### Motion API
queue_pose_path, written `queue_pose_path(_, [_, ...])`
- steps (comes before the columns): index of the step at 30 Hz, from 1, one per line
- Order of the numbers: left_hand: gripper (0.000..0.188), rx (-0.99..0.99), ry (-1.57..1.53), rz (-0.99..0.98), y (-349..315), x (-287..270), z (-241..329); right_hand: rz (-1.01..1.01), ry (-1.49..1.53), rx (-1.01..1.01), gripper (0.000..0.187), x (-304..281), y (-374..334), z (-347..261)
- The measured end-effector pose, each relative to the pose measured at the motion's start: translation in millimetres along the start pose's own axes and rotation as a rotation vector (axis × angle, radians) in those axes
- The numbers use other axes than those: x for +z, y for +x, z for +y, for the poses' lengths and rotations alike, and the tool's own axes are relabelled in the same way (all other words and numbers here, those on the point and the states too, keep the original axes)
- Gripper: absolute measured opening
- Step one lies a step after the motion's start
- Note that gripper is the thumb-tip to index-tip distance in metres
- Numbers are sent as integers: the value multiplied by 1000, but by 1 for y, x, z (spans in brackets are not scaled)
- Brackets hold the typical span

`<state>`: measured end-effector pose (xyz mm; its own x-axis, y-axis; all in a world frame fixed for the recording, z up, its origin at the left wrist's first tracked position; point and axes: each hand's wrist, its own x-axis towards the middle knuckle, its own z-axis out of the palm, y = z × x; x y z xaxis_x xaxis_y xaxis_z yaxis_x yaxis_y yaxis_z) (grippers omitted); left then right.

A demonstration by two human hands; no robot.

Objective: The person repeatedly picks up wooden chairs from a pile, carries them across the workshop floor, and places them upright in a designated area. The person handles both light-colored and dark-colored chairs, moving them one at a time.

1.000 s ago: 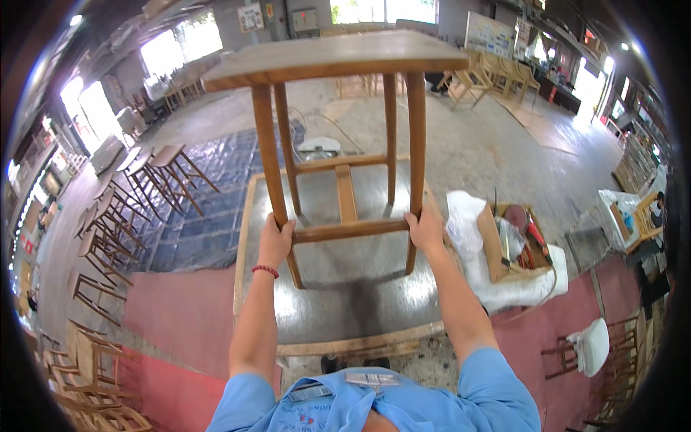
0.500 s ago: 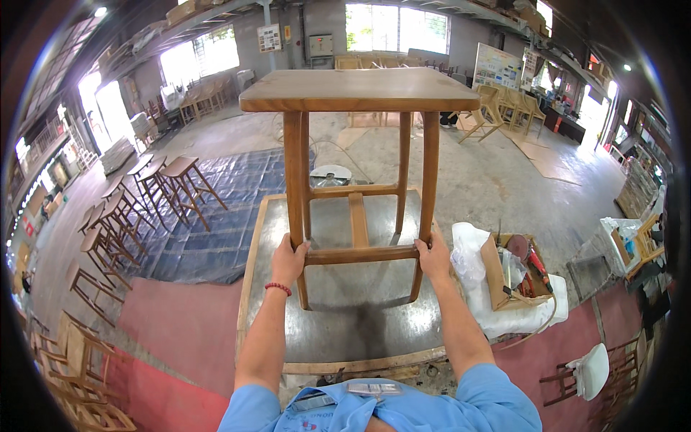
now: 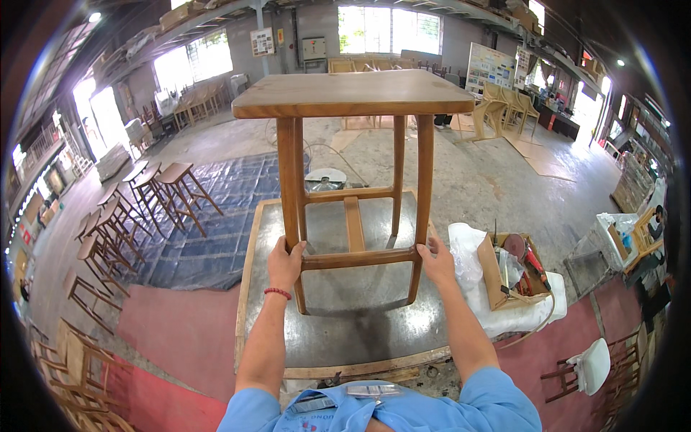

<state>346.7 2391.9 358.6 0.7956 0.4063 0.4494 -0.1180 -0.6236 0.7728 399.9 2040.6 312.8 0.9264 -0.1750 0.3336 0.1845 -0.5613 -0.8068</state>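
Note:
A brown wooden stool (image 3: 353,101) stands upright in front of me on a low worktable with a dark, shiny top (image 3: 345,338) and pale wooden edging. Two of its legs face me, joined by a near crossbar. My left hand (image 3: 285,265), a red bead bracelet at its wrist, is closed around the near left leg by the crossbar, thumb on the inner side. At the same height my right hand (image 3: 437,262) holds the near right leg, its thumb against the wood. Both hands' fingers are partly hidden behind the legs.
Right of the worktable, an open box (image 3: 497,277) of tools rests on white wrapping (image 3: 554,302). Several similar stools (image 3: 176,176) stand at left, some on a blue tarp (image 3: 216,237). A white-seated chair (image 3: 594,367) is at lower right. Beyond the worktable sits a round white-topped object (image 3: 325,178).
The view has shifted slightly, moving the stool a little left and down in the picture. My right hand's fingers now look less tightly wrapped around the leg. Both hands stay at the legs.

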Motion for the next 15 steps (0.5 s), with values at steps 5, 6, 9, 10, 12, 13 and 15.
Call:
queue_pose_path(5, [28,-34,-12,-46,2,-3,3,-60,-29,74,49,-8,-18,23])
queue_pose_path(6, [28,-41,-32,-54,2,-4,3,-76,-37,102,48,-9,-24,27])
queue_pose_path(9, [28,-54,-41,-45,2,-4,2,-131,-62,183,47,-11,-48,42])
queue_pose_path(10, [29,-53,-47,-50,3,-3,0,-147,-58,202,46,-11,-56,48])
queue_pose_path(12, [29,-34,-72,-41,3,0,-7,-156,-90,219,45,-11,-75,63])
queue_pose_path(13, [30,-55,-71,-71,3,0,-11,-167,-102,235,45,-12,-84,71])
queue_pose_path(15, [32,-29,-114,-99,3,-1,-17,-211,-124,273,46,-14,-102,88])
